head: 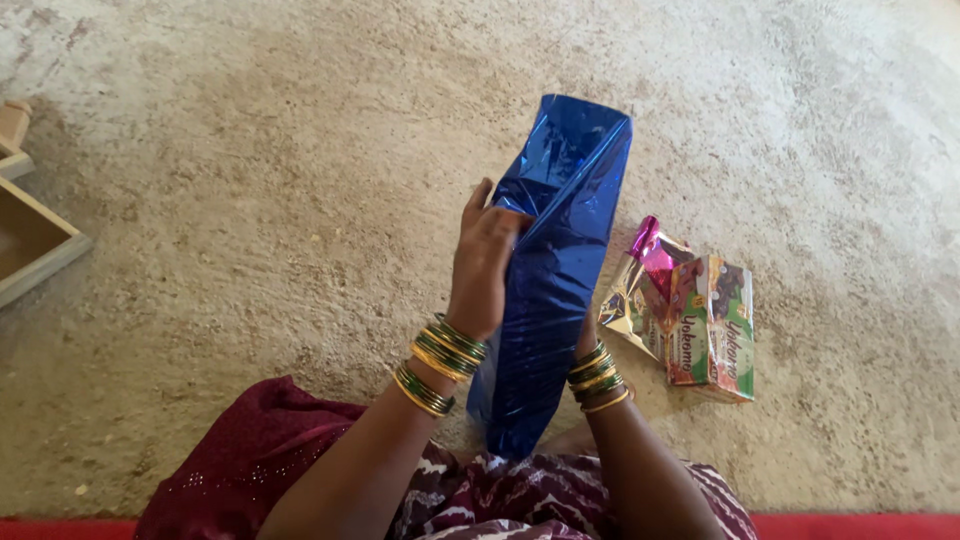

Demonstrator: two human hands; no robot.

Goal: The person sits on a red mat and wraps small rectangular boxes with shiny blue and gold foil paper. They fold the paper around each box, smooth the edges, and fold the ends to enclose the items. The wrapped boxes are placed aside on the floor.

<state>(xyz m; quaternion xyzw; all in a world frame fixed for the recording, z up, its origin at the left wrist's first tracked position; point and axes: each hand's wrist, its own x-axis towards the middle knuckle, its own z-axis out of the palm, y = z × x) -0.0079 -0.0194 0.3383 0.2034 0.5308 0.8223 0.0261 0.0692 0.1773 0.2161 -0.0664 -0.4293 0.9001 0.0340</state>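
Two forearms rose from the bottom edge over a maroon patterned garment [300, 450], each wrist ringed with gold and green bangles [445, 360]. Between them stood a long sheet of shiny blue foil [555, 270], folded into a tall loose sleeve whose lower end reached the lap and whose open top pointed away from the person. The left hand [485, 265] lay against the foil's left side about halfway up, its fingers [480, 205] curled onto the crinkled edge and grasping it. The right hand [588, 335] was almost wholly hidden behind the foil, with only a sliver showing above the bangles; whether its fingers were clenched or released could not be told, though it touched the sheet's back. Just right of the foil, on the rough concrete floor [250, 150], lay a small printed carton [712, 330] with a scrap of pink and gold foil [645, 275] against its left side. Far off at the left edge sat a shallow wooden frame [30, 240].
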